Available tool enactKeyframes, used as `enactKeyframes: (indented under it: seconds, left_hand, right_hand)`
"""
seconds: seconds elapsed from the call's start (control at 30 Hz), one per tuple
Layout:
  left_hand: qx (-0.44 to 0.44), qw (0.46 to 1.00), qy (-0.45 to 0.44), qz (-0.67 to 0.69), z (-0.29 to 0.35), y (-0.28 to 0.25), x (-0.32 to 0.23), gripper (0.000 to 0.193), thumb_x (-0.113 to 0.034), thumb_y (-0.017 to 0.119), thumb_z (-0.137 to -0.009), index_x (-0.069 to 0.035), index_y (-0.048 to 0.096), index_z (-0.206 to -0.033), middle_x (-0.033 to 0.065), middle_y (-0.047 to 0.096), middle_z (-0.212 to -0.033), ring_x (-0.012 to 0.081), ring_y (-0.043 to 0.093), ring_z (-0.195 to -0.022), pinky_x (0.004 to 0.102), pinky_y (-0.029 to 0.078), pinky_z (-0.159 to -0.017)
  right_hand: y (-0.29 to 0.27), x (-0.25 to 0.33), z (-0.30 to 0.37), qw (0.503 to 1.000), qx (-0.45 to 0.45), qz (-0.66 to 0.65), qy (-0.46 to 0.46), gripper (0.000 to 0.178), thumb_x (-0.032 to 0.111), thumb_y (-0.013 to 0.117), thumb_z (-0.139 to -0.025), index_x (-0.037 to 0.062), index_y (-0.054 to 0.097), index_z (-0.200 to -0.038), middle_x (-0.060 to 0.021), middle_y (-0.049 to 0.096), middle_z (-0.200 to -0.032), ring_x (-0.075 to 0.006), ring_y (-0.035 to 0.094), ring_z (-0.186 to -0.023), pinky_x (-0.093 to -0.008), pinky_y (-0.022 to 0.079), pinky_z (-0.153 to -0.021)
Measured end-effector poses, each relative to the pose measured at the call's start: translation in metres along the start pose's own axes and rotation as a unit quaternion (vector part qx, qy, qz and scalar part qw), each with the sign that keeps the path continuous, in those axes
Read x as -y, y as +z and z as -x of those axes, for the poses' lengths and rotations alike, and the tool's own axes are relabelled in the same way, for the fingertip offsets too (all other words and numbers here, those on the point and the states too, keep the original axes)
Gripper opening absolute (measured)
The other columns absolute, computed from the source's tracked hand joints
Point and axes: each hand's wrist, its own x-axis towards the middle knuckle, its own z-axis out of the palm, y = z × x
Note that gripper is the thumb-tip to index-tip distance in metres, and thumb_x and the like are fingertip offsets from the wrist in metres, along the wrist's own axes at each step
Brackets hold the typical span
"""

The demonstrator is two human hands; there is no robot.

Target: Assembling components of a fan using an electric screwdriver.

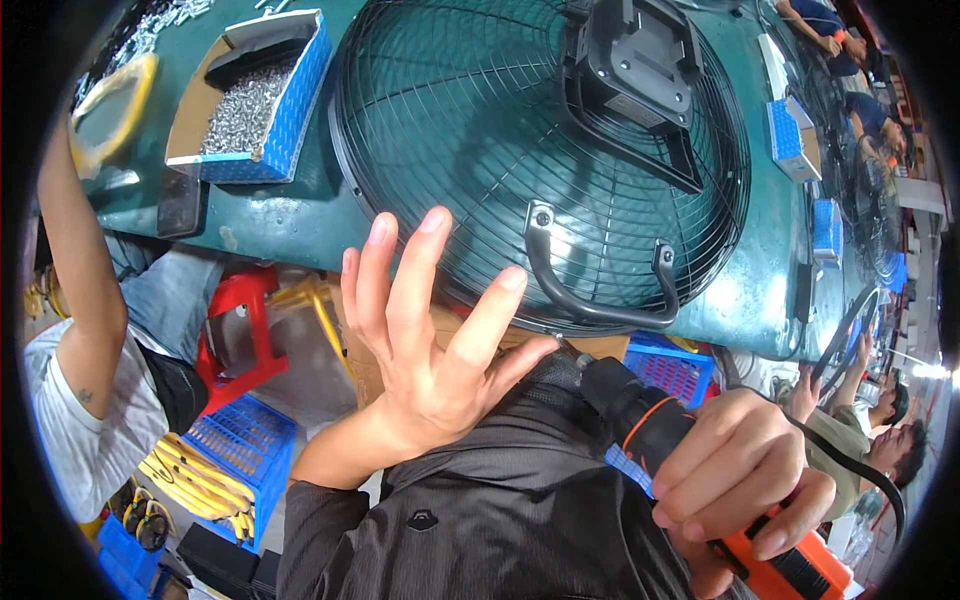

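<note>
My right hand is wrapped round a corded electric screwdriver, black with an orange ring and an orange lower part. Its bit points up and left, toward the near rim of a round black wire fan guard. My left hand is raised before that rim with fingers spread; its thumb tip is beside a small screw at the bit's end, and I cannot tell if they touch. On the guard are a curved black handle, bolted at both ends, and a black boxy housing on a bracket.
The green table holds a blue box of screws, a yellow ring and small boxes at right. A co-worker's arm is at left. Below are a red stool and blue crates. A black cable loops at right.
</note>
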Motion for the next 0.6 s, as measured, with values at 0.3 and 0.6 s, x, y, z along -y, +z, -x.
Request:
enactKeyframes:
  seconds: [0.3, 0.6]
  left_hand:
    - [0.038, 0.998, -0.021, 0.039, 0.002, 0.003, 0.011, 0.06, -0.053, 0.072, -0.086, -0.021, 0.062, -0.136, 0.0272, 0.049, -0.148, 0.0494, 0.038, -0.141, 0.0616, 0.021, -0.116]
    - [0.089, 0.994, -0.015, 0.068, -0.01, -0.01, 0.052, 0.091, -0.057, 0.086, -0.066, -0.018, 0.055, -0.143, 0.033, 0.033, -0.157, 0.0559, 0.025, -0.146, 0.0651, 0.021, -0.117]
  right_hand:
    - [0.006, -0.003, -0.014, 0.998, 0.028, 0.019, 0.058, 0.041, 0.016, 0.076, -0.091, 0.0074, 0.052, -0.124, -0.0075, 0.06, -0.084, -0.0208, 0.066, -0.065, -0.0322, 0.058, -0.055]
    - [0.024, -0.005, -0.025, 0.991, 0.048, 0.086, 0.092, 0.044, 0.009, 0.076, -0.091, 0.0063, 0.051, -0.126, -0.0108, 0.062, -0.086, -0.024, 0.067, -0.068, -0.0359, 0.058, -0.059]
